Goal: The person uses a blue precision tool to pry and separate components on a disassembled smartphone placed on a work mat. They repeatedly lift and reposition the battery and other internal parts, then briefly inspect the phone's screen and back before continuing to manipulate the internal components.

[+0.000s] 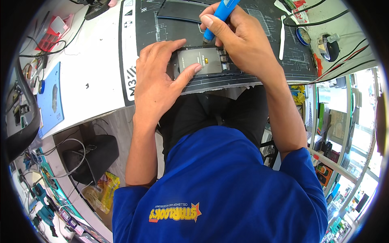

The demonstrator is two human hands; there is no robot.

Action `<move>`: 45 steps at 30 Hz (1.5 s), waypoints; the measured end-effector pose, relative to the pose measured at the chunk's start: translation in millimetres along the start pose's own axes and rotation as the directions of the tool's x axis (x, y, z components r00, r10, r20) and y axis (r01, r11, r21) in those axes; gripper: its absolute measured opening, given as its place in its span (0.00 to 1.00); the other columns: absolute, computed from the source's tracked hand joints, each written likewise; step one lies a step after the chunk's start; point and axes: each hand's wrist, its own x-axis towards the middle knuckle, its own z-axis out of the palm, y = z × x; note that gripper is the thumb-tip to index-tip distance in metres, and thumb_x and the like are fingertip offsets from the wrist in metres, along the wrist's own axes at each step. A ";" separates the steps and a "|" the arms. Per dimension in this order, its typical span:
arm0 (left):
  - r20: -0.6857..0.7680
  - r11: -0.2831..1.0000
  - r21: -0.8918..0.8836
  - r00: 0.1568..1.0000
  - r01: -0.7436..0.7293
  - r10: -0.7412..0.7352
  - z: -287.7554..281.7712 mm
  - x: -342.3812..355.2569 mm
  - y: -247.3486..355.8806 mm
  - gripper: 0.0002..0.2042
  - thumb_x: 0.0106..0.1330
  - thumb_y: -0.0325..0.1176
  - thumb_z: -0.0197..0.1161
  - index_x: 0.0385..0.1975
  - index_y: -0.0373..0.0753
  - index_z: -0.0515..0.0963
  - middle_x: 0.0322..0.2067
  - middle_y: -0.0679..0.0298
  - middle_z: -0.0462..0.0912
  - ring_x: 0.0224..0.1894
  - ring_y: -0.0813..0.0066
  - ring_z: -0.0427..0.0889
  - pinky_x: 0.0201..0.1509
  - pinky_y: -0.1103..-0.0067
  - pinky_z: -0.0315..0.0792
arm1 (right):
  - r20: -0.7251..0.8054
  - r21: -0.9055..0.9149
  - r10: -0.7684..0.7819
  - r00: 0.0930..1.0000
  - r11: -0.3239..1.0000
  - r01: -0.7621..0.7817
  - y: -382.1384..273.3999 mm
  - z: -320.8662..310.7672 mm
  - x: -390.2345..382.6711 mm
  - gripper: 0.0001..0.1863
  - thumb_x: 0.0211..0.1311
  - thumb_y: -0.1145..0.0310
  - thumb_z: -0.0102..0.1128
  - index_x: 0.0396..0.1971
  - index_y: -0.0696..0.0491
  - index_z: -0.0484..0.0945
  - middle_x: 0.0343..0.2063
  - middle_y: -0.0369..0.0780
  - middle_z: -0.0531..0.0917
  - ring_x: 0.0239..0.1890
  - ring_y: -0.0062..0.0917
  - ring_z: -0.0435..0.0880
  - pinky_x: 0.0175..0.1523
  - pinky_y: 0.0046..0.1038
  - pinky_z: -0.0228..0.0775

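An opened phone (178, 67) lies on the black work mat near the table's front edge. Its flat grey battery (194, 60) is exposed. My left hand (160, 69) holds the phone's left end, with the thumb across the battery and the other fingers stretched toward the far edge. In my right hand (243, 38) is a blue pen-shaped tool (221, 18), gripped between thumb and fingers. Its dark tip points down at the phone's far edge; contact there cannot be made out. Part of the phone's right end lies beneath my right hand.
Beyond the phone lies a dark glossy panel (182, 11). On the right are a white brush-like tool (282, 38), a small round tin (302, 35) and loose cables (344, 60). A blue mat (52, 99) and a red tray (56, 34) are on the left.
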 end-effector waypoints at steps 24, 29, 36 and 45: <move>-0.026 1.000 -0.014 1.000 0.014 -0.014 0.5 -0.3 -1.8 0.28 0.66 0.49 0.82 0.62 0.41 0.85 0.56 0.61 0.88 0.66 0.56 0.79 0.72 0.61 0.70 | 0.040 0.003 -0.062 0.997 0.998 0.062 -2.4 14.5 13.8 0.17 0.84 0.57 0.60 0.48 0.59 0.83 0.34 0.43 0.86 0.38 0.30 0.84 0.48 0.36 0.76; -0.035 0.999 -0.028 0.998 0.044 -0.045 1.1 -0.4 -2.3 0.31 0.65 0.50 0.83 0.63 0.41 0.85 0.56 0.62 0.88 0.66 0.57 0.79 0.71 0.62 0.72 | 0.055 0.019 -0.093 0.994 0.996 0.092 -0.3 18.0 16.4 0.17 0.84 0.58 0.60 0.47 0.60 0.83 0.34 0.45 0.86 0.39 0.33 0.85 0.49 0.37 0.76; -0.064 0.994 -0.085 0.995 0.070 -0.076 1.3 -0.6 -3.0 0.40 0.58 0.52 0.87 0.69 0.40 0.81 0.55 0.62 0.88 0.64 0.58 0.79 0.70 0.62 0.73 | 0.097 0.011 -0.111 0.989 0.994 0.110 -4.3 15.0 16.0 0.17 0.84 0.59 0.60 0.48 0.60 0.83 0.35 0.46 0.86 0.39 0.33 0.85 0.50 0.37 0.76; -0.092 0.995 -0.018 0.991 0.100 -0.101 -8.9 -12.7 -0.3 0.47 0.54 0.54 0.89 0.72 0.36 0.78 0.55 0.61 0.89 0.63 0.57 0.80 0.70 0.62 0.71 | 0.075 -0.012 -0.095 0.993 0.995 0.096 -6.7 20.4 14.6 0.16 0.83 0.59 0.61 0.49 0.60 0.82 0.34 0.47 0.85 0.37 0.35 0.84 0.47 0.38 0.76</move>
